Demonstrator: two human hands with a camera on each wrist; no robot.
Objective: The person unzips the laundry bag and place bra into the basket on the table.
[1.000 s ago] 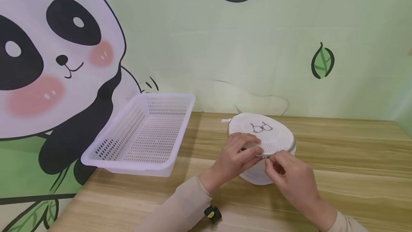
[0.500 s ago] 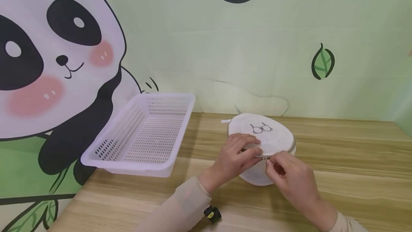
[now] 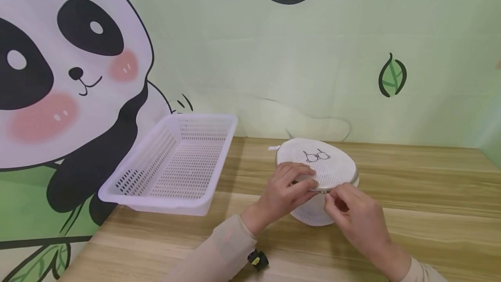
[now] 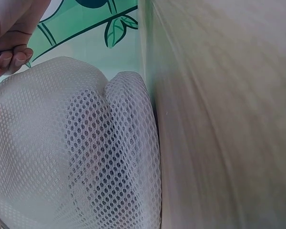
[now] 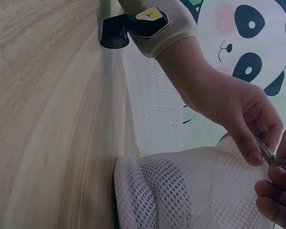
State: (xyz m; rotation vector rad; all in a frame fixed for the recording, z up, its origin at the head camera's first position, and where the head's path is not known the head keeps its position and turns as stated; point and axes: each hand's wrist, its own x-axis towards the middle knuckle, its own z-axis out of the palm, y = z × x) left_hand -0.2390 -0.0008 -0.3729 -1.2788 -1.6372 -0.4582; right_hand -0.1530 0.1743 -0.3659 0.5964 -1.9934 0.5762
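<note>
A round white mesh laundry bag [image 3: 340, 166] with a glasses-like bra drawing on its lid stands upright on the wooden table. Its grey zipper [image 5: 263, 149] runs around the lid's edge. At the front of that edge, my left hand [image 3: 283, 188] holds the rim between thumb and fingers. Just right of it my right hand [image 3: 360, 214] pinches at the zipper slider [image 5: 272, 160], its fingertips close to the left thumb in the right wrist view. The mesh side [image 4: 86, 143] bulges near the base in the left wrist view; what lies inside is hidden.
A white plastic basket [image 3: 225, 158] with slotted walls stands left of the bag. A panda-printed cloth [image 3: 235, 34] hangs behind the table [image 3: 430, 195]. A black wrist camera [image 3: 258, 260] sits under the left sleeve.
My right hand has crept slightly to the right along the zipper edge. The left hand keeps its hold, and the bag has shifted only a little to the left.
</note>
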